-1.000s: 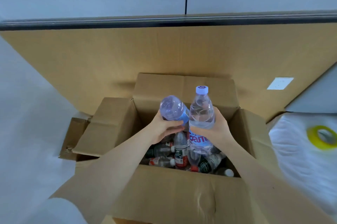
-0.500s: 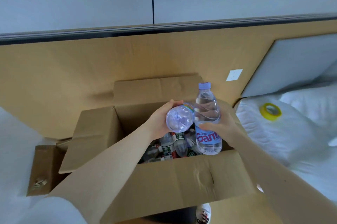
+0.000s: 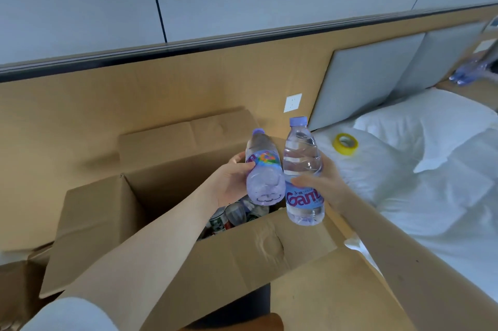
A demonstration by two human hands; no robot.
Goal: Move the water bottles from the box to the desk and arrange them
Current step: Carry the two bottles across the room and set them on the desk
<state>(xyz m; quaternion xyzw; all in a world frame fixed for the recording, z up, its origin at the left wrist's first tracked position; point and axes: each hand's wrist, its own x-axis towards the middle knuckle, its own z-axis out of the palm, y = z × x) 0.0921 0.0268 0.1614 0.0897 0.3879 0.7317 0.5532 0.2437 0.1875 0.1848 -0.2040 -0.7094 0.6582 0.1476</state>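
The box mouth is open upward but half filled by the left hand and right hand, gripping the left bottle and right bottle. Loose bottles cover the box's bottom. Its near flap rises in front; the wall panel blocks behind. Right of the box, the bed carries a tape roll.

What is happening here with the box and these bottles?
A person holds two water bottles above an open cardboard box. The left hand grips the tilted bottle, whose base faces the camera. The right hand grips the upright bottle beside it. More bottles lie inside the box. To the right is a white bed with a yellow tape roll on it.
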